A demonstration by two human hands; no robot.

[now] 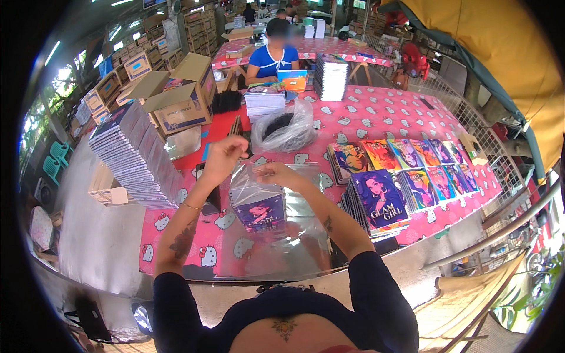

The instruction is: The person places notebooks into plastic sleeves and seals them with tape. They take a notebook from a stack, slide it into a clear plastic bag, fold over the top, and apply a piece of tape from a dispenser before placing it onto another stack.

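A purple notebook (263, 215) with a cartoon woman on its cover lies inside a clear plastic bag (242, 199) on the table in front of me. My right hand (275, 175) is closed in a pinch at the bag's upper edge. Raised just to its left, my left hand (228, 157) has curled fingers pressed together; whatever they hold, if anything, is too small to make out. More clear plastic sheets (303, 235) lie flat under and beside the notebook. Behind my hands rests a crumpled clear bag (286, 130) with something black inside.
Spiral notebooks (379, 200) with colourful covers stand in rows at the right. A tall stack of wrapped notebooks (135, 156) leans at the left, near an open carton (182, 103). Across the pink patterned table (388, 112), a person in blue (272, 59) handles booklets beside a white notebook stack (331, 78).
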